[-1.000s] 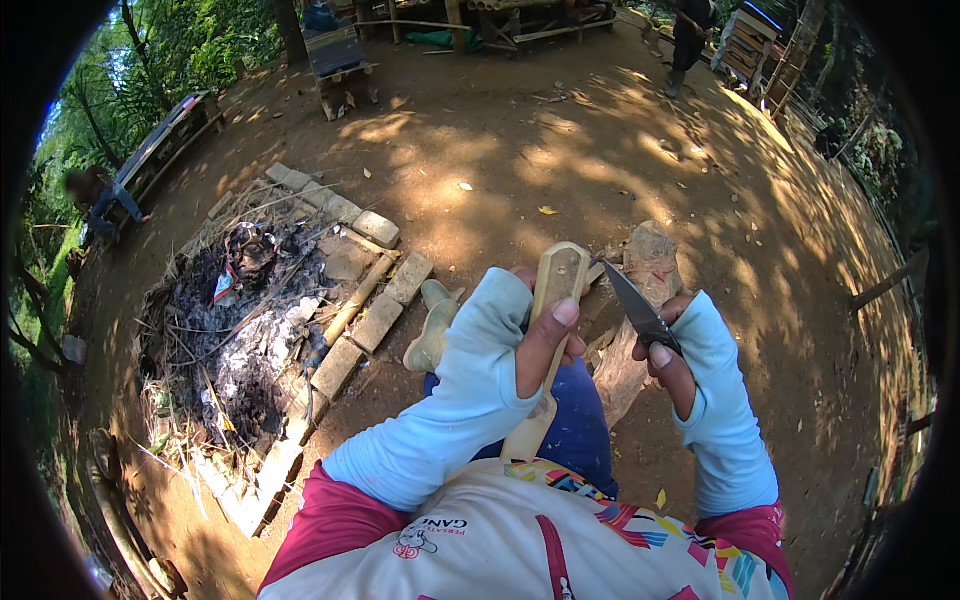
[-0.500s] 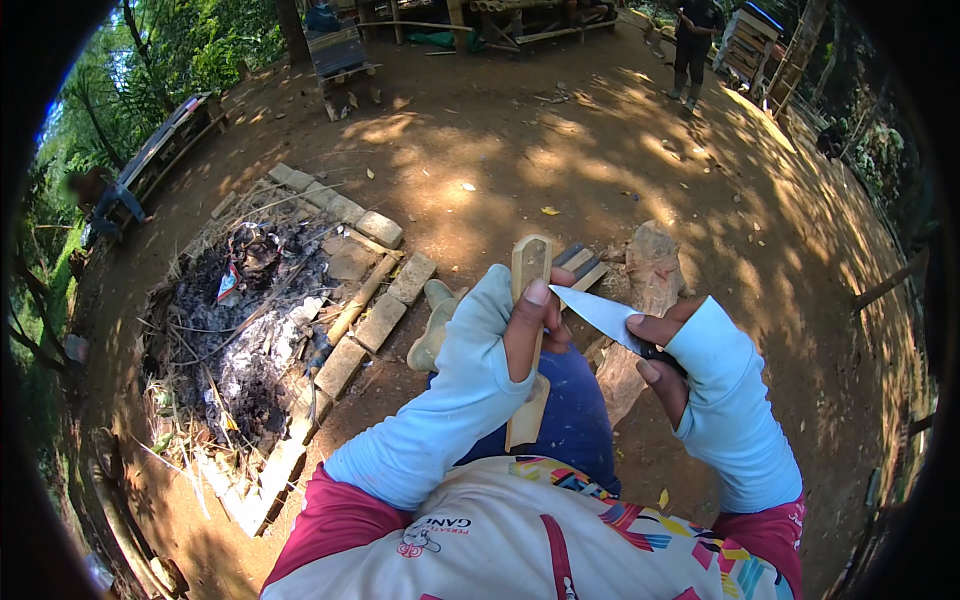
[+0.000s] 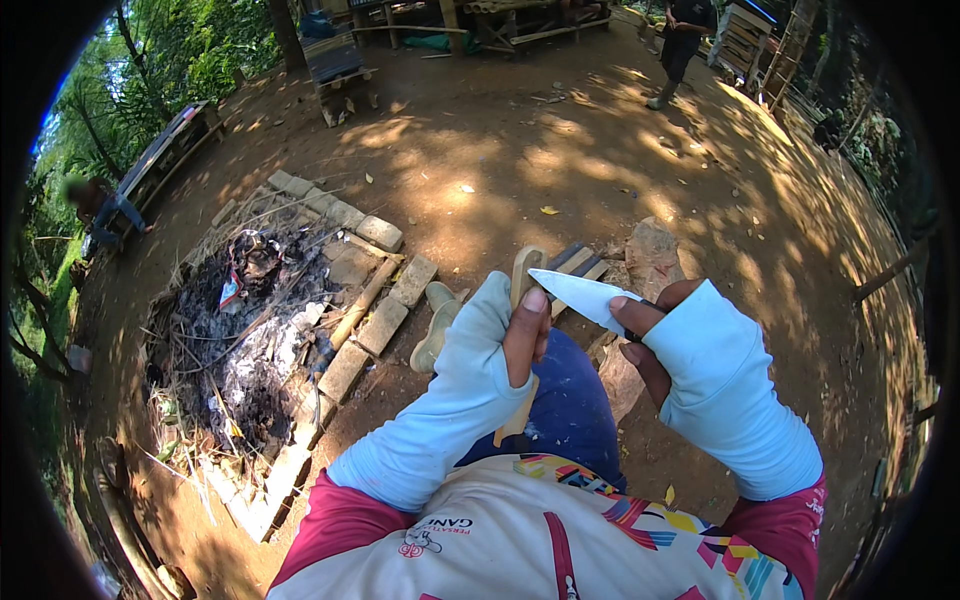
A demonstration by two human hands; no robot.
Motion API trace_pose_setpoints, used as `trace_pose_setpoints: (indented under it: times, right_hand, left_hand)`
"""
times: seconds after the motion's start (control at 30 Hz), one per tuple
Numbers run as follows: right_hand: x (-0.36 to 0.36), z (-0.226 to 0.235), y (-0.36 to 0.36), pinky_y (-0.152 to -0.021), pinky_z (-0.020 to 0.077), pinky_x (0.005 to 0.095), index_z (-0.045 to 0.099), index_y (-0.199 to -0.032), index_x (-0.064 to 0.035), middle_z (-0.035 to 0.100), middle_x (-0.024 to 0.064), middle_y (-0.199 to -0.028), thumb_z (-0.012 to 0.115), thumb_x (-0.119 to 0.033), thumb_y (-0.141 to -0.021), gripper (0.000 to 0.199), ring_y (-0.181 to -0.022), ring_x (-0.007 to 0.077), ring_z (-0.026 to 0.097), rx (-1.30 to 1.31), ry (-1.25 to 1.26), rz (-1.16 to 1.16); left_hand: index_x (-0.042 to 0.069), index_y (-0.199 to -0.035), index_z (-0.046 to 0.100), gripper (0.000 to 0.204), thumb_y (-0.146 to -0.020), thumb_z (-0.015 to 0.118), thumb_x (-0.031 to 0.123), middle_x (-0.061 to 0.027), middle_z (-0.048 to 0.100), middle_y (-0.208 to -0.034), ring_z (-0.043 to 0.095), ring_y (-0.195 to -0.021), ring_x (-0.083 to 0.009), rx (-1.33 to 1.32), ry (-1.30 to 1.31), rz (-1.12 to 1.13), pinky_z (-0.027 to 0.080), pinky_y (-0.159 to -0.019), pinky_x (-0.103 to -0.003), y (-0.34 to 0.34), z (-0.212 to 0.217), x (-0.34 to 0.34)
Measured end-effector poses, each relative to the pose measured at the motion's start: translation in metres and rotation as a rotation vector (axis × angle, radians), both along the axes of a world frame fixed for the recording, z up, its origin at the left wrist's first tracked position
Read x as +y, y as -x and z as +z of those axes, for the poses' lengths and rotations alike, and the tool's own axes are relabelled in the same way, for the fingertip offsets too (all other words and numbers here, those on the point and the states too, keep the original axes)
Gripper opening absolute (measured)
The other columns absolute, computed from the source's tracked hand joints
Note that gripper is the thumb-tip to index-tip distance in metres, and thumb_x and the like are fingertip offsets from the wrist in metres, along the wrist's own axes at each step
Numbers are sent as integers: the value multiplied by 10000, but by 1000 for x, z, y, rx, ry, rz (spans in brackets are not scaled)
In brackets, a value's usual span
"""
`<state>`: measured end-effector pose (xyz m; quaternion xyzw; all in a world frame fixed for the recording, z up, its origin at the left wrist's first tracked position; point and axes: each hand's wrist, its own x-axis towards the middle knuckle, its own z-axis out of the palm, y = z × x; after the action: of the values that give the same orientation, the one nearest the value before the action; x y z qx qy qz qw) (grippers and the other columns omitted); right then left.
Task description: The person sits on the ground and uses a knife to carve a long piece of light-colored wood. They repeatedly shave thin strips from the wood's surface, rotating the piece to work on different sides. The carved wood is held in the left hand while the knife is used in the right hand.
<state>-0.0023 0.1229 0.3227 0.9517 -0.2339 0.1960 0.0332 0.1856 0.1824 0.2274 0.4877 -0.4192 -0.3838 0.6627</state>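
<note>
Upright in front of my body, a pale, partly shaped strip of wood (image 3: 527, 263) is gripped by my left hand (image 3: 524, 338), thumb along its face. Its rounded upper end sticks out above the fingers and its lower end shows below the hand. My right hand (image 3: 652, 338) is closed round the dark handle of a knife (image 3: 580, 297). The blade points left, its tip at the wood's upper part just above my left thumb; whether it touches I cannot tell. My right palm is largely hidden by the pale blue sleeve.
A brick-edged fire pit (image 3: 380, 325) with ash lies to the left. Beyond my knees are a log (image 3: 652, 258) and some dark-and-pale slats (image 3: 580, 265). One person (image 3: 680, 45) stands far right, another (image 3: 110, 210) sits far left near a bench (image 3: 165, 150).
The knife and my right hand have moved left and slightly up, bringing the tip over the wood. The strip has turned and shows a narrower side. The far-right person has shifted stance.
</note>
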Motion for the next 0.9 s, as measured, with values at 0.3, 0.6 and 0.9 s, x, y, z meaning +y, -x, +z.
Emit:
trace_pose_setpoints:
  times: [0.3, 0.6, 0.9]
  right_hand:
    - [-2, 17, -7, -470, 501, 399, 629, -1186, -109, 598, 126, -762, 601, -127, -905, 283, -621, 266, 651, 237, 29, 42]
    - [-6, 3, -19, -563, 509, 437, 610, -1168, -77, 620, 169, -771, 570, -141, -931, 249, -674, 355, 648, 146, -290, 66]
    - [-20, -21, -24, -520, 426, 269, 618, -1139, -29, 592, 36, -734, 532, -249, -993, 278, -606, 103, 537, -155, -1334, -29]
  left_hand:
    - [76, -986, 507, 272, -1014, 522, 346, 19, 465, -726, 420, -600, -65, 1, -7, -52, 346, -510, -228, -8, -13, -6]
    - [44, -1016, 522, 243, -1021, 500, 286, -27, 520, -740, 482, -639, -117, -339, -5, 62, 382, -562, -260, -23, -30, -11]
    - [13, -985, 541, 194, -1011, 498, 200, -163, 604, -767, 590, -676, -290, -531, -68, 83, 452, -627, -383, -34, -36, 0]
